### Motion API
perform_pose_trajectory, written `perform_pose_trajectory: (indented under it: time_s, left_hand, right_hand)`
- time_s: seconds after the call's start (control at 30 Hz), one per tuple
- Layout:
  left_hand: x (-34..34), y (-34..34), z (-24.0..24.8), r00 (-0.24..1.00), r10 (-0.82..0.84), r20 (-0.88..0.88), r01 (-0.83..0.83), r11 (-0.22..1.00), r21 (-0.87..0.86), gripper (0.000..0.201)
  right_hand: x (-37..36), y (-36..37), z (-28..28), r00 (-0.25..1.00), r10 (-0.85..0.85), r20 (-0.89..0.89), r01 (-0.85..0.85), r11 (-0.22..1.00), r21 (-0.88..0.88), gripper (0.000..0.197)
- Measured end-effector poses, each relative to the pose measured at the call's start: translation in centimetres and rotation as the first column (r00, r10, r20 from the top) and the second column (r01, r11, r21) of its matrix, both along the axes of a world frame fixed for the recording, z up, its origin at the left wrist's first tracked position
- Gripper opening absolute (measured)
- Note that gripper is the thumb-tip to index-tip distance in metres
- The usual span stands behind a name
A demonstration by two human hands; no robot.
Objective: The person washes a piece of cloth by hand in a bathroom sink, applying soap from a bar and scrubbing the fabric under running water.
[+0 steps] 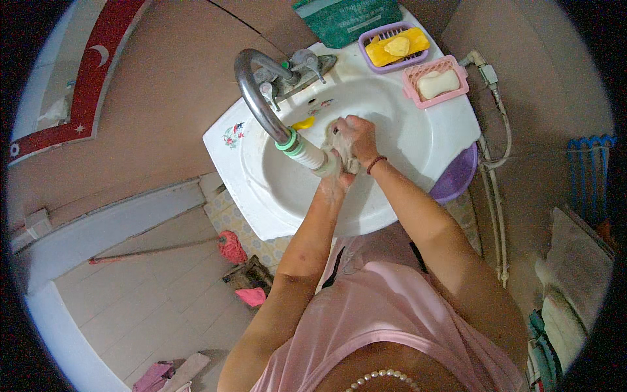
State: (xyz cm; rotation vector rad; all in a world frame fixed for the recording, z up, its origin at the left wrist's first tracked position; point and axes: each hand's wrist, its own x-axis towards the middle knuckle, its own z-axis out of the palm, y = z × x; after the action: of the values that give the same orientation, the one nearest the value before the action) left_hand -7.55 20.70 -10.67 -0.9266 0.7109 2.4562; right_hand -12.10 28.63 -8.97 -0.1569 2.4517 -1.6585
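Over the white sink basin (281,189), both my hands are at a wet, whitish cloth (337,140). My right hand (360,137), with a dark beaded bracelet at its wrist, is closed on the cloth from above. Just below it, my left hand (347,178) grips the cloth's lower part; its fingers are partly hidden by the cloth and the faucet's end. The curved metal faucet (251,85) ends in a white and green nozzle (305,155) right beside my left hand, and water runs over that wrist. A small yellow piece (303,123) lies in the basin behind the nozzle.
On the sink's far right rim stand a purple dish with yellow soap (411,44) and a pink dish with white soap (439,85). Behind them is a green pouch (349,23). A purple basin (457,176) sits below the rim; a hose (503,124) hangs right.
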Motion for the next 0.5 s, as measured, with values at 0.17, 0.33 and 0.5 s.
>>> perform_pose_trajectory:
  time_s: [0.17,0.33,0.5]
  left_hand:
    - [0.0,-2.4,-2.5,0.979,-0.056,-0.197,0.063,0.998,0.026,0.033]
    - [0.2,-2.3,-2.3,0.978,-0.081,-0.195,0.063,0.993,-0.095,0.033]
    - [0.7,-0.2,-1.2,0.977,0.149,0.151,-0.146,0.989,-0.029,0.032]
  right_hand:
    - [3.5,-3.0,0.5,0.970,-0.013,-0.243,0.029,0.998,0.063,0.014]
    - [3.0,-3.2,1.1,0.914,-0.256,-0.315,0.225,0.966,-0.131,0.013]
    - [0.2,-0.2,-0.6,0.975,-0.161,0.152,0.183,0.973,-0.139,0.016]
